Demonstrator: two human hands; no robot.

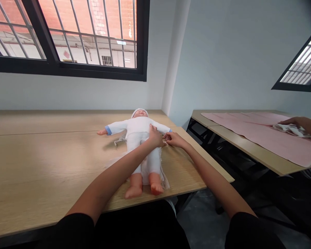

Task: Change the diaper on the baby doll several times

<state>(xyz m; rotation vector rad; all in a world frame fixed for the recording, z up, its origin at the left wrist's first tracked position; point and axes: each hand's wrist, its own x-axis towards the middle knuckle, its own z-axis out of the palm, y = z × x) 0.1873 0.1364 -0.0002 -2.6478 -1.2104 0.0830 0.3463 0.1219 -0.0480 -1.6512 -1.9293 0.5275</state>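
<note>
- The doll (140, 138) lies on its back on the table (41, 162), near the table's right end and straight ahead of the person.
- Its long axis runs away from the person: the capped head (139, 112) points to the far wall, and the 2 bare feet (142, 189) point back toward the near edge.
- The doll's arms are spread to both sides, so the body forms a cross on the tabletop.
- A white suit (137, 126) with blue cuffs covers the doll, and a thin white cloth (163, 166) is spread under its legs.
- A loose tie (118, 141) lies on the wood just beside the doll's waist, on the person's left.
- The left hand (155, 136) is laid on the doll's waist, reached along the legs, with the fingers bent down against the suit; whether fabric is gripped cannot be told.
- The right hand (175, 139) is held just beside the doll, on the person's right, under the doll's outstretched arm.
- Its fingertips are drawn together in a pinch on white fabric and touch the left hand; whether suit or cloth is pinched cannot be told.
- Both hands meet at the doll's waist; the left is on the body, the right at its edge.
- A second table (248, 147) stands well apart to the right, covered by a pink sheet (256, 131).
- Another person's hand (299, 121) rests there on a small white garment (290, 130).
- A barred window (67, 34) is set in the wall beyond the doll's head.
</note>
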